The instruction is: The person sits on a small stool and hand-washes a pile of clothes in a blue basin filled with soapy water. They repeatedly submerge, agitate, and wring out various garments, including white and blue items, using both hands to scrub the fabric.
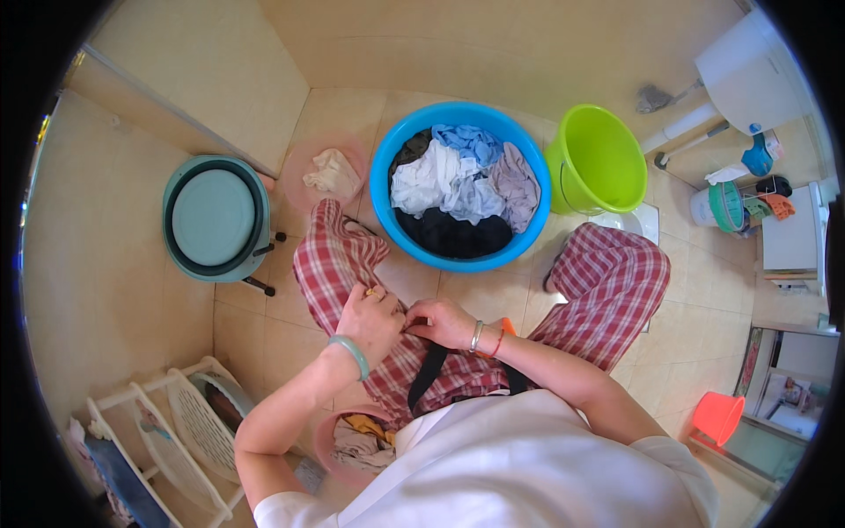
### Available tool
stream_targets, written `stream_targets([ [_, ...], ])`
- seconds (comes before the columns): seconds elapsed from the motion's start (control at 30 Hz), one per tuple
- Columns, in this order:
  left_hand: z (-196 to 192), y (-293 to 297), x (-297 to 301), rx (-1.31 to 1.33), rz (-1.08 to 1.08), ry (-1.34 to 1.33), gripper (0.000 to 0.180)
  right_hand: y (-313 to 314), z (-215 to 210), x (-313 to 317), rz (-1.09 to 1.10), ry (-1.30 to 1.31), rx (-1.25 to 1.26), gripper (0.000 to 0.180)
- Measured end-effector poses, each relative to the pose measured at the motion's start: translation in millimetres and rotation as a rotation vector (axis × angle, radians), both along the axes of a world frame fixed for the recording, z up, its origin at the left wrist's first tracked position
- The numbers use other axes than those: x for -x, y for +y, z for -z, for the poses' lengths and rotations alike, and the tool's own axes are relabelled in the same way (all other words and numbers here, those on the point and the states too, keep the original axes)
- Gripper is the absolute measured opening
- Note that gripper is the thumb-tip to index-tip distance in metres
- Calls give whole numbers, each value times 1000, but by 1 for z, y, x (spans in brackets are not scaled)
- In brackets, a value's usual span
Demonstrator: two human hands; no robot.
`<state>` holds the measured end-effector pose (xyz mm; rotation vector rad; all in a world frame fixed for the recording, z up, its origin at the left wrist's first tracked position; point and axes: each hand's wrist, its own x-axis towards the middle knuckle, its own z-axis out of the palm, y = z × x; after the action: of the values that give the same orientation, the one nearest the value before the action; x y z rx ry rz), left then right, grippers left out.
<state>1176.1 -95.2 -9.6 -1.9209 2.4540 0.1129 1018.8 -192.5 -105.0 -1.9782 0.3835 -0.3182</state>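
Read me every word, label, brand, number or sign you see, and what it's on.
No text can be read here.
Blue tub: no lettering shows.
Green bucket: none shows.
Black strap: none shows.
White tank: any marking is too small to read.

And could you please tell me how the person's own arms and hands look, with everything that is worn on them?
Both hands are bare, without gloves. The left hand has a yellowish ring and a smooth, pale green bangle at its wrist. The right hand has a silver bangle and a thin red cord. The white sleeves are short.
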Motion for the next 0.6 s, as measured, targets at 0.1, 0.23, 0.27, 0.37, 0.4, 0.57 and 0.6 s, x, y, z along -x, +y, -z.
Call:
stream_targets([
  [0.1,-20,-1,9,-246,-41,213,15,-3,-7,10,-282,90,1,19],
  [0.23,-13,63,51,-723,154,482,16,35,-47,45,-749,169,-216,13],
  [0.27,-29,68,64,-800,128,487,18,40,-59,48,-772,209,-16,13],
  [0.37,-14,21,79,-622,31,689,17,9,-72,81,-280,264,301,10],
  [0.4,-18,-3,83,-461,46,709,19,-7,-82,96,-108,269,419,10],
  [0.57,10,-119,162,-296,114,789,33,-86,-133,231,854,438,853,17],
  [0.6,17,-136,191,-237,85,852,36,-90,-135,256,1000,529,873,19],
])
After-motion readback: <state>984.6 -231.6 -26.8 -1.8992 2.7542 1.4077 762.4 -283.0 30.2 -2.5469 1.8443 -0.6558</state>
